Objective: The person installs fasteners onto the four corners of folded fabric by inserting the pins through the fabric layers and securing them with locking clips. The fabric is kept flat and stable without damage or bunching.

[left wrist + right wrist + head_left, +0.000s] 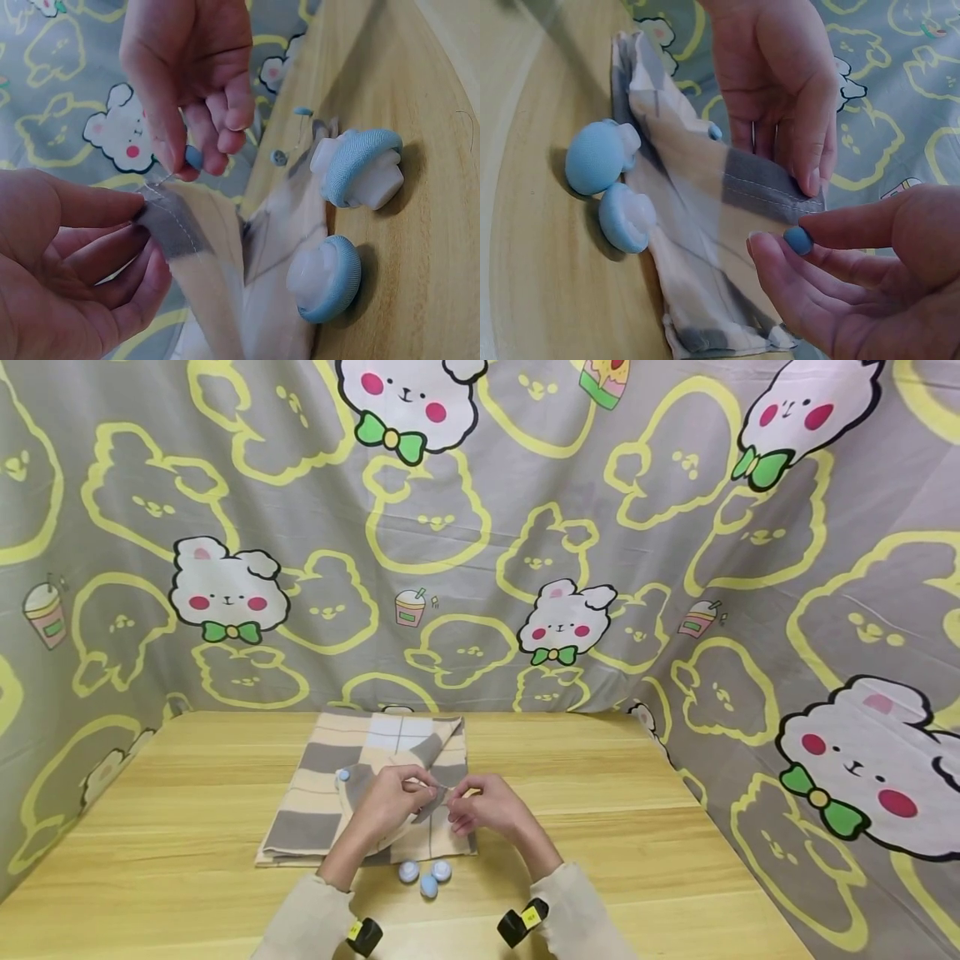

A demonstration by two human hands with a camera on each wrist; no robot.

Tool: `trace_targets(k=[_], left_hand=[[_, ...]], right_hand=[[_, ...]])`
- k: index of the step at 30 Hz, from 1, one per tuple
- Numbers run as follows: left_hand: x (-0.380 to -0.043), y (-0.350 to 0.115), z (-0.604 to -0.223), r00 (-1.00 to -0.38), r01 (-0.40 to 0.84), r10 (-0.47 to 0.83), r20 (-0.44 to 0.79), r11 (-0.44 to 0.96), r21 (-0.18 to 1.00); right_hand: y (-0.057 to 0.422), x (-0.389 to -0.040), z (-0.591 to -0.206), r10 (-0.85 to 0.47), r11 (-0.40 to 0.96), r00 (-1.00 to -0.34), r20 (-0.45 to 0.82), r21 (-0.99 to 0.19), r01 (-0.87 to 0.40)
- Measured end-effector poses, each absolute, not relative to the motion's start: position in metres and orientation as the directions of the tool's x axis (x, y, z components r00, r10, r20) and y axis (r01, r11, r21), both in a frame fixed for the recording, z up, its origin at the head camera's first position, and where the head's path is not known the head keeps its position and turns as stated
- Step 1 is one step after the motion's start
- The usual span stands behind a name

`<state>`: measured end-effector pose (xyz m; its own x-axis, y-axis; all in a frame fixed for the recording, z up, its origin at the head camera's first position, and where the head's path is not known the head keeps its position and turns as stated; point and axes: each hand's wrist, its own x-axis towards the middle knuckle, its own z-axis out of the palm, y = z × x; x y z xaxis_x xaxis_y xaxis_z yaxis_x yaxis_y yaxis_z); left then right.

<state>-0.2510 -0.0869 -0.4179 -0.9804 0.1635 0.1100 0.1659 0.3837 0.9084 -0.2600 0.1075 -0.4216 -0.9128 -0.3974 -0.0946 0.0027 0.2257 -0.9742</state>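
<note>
Near the front of a folded grey, cream and white plaid cloth (311, 802), my two hands meet at one lifted edge. My left hand (390, 797) pinches the grey stitched corner (172, 221) between thumb and fingers. Opposite it, my right hand (491, 806) holds a small blue rounded piece (798, 241) at its fingertips, right by that corner. In the left wrist view a thin line runs from this piece to the cloth. Another small blue round piece (344, 775) sits on the cloth, left of my left hand.
Three blue and white mushroom-shaped pieces (428, 886) lie on the wooden table (600, 843) in front of the cloth, between my forearms. A grey curtain (465, 535) with rabbit drawings hangs behind the table and along its sides.
</note>
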Motion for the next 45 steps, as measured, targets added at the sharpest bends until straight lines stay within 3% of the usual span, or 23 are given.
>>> trace_targets(k=[20,35,45], left_hand=[[-0.2494,-0.0854,-0.4167,-0.976,0.157,0.200,0.081,0.396,0.905],[-0.2493,-0.0842,-0.4179,-0.960,0.205,0.263,0.099,0.414,0.887],[-0.2488,-0.0827,-0.4164,-0.974,0.177,0.202,0.098,0.422,0.889]], right_hand=[[0.1040,-0.2599,-0.4247,-0.385,0.287,-0.915,-0.119,-0.958,0.004],[0.1031,-0.2602,-0.4283,-0.418,0.235,-0.899,-0.131,-0.972,0.032],[0.1026,-0.2617,-0.4292,-0.422,0.188,-0.892,-0.160,-0.978,0.086]])
